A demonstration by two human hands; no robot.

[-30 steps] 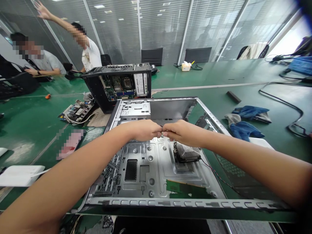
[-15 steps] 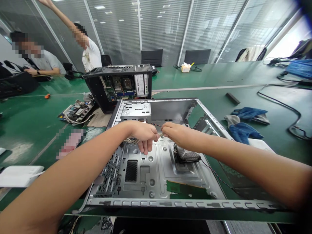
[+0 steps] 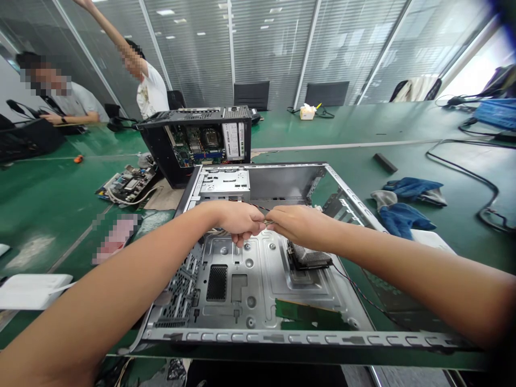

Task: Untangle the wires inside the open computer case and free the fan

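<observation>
An open computer case [image 3: 226, 336] lies flat in front of me, its metal inside facing up. Over its middle my left hand [image 3: 241, 217] and my right hand [image 3: 296, 221] meet, fingertips nearly touching. Each pinches a thin cable [image 3: 266, 221], of which little shows between the fingers. Behind the fingers a dark twisted wire runs toward the drive bay [image 3: 226, 181]. Below my right wrist, a CPU cooler [image 3: 310, 257] rests on the case floor with its wire trailing right. Green memory modules [image 3: 306, 310] lie near the front rim.
A second computer case [image 3: 155, 145] stands upright behind, beside a loose circuit board [image 3: 131, 180]. Blue work gloves [image 3: 405, 215] and a black cable [image 3: 475, 166] lie on the right. A white adapter [image 3: 34, 290] is at left. Two people sit at the far left.
My left hand's lower fingers have curled in, and my hands have drawn slightly together. The case and the parts in it have stayed put.
</observation>
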